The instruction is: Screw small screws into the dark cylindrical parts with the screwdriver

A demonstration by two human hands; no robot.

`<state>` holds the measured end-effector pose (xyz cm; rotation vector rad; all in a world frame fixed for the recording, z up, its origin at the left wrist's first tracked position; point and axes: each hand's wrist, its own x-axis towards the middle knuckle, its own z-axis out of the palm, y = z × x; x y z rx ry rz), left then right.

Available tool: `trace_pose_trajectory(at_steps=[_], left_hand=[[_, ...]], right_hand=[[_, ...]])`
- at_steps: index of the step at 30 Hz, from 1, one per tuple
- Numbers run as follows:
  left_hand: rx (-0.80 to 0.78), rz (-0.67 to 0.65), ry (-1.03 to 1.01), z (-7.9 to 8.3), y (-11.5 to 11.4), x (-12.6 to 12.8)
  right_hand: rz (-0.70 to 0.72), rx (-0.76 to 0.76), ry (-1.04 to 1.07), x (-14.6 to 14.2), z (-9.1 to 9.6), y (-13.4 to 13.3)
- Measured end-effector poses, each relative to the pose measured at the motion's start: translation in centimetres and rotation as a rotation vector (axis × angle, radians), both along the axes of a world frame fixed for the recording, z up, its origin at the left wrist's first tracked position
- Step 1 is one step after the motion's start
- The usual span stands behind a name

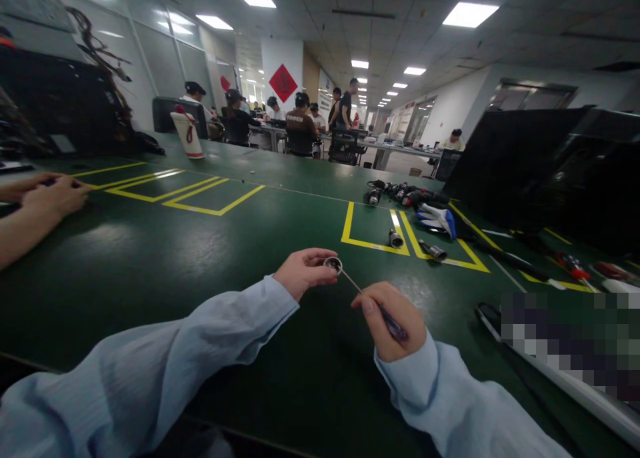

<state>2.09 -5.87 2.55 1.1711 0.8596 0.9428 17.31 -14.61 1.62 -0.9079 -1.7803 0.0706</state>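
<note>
Centrally, head view, the only one: one small round metal part point(332, 265), raised over the green table point(250, 245), its ring-shaped mouth turned toward the wearer.

Item: left hand point(305, 275), fingers and thumb pinching the metal part from its left side.

Item: right hand point(406, 308), closed around the handle of a slim tool point(394, 325), probably a screwdriver; handle purplish, shaft thin and straight.

Governing relation: the line of that shaft against the mouth of the part. The tool's long axis slants from the right palm leftward and away from the wearer, its far end meeting the right edge of the part. Whether the tip has passed inside the rim cannot be told. The part lies left of and a little beyond the right hand; the left hand is the nearer, in contact with it, while the right reaches it only through the shaft. Alignment, by judgement, rests on the angle between shaft and mouth.

Surroundings: beyond and to the right, nearer the right hand, a metal fitting point(395, 239) at yellow tape point(345, 226) and a second fitting point(437, 252). Far left: a co-worker's hands point(57, 195), well apart.
</note>
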Motion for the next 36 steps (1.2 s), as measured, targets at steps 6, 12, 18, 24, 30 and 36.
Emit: trace_pose_trajectory(at_steps=[6,12,18,24,30,36], left_hand=[[0.473,-0.03,0.318,-0.7,1.4,-0.8],[0.84,-0.061,0.571,-0.7,1.9,-1.0],[0.747,-0.184,0.477,-2.1,2.9,-0.6],[0.843,-0.156,0.584,-2.8,3.3,-0.3],[1.128,-0.158,0.783,-3.3,3.8,-0.1],[1.193,-0.122,0.851,-3.4,4.8,0.0]], right_hand=[[-0.103,-0.282,0.334,0.9,0.8,-0.3],[0.131,-0.443,0.65,1.2,0.2,0.6],[0.207,-0.462,0.581,0.5,-0.3,0.2],[0.038,-0.405,0.241,-0.5,-0.8,-0.3],[-0.03,-0.161,-0.001,-0.6,-1.8,0.5],[-0.049,-0.072,-0.051,-0.9,-2.0,2.3]])
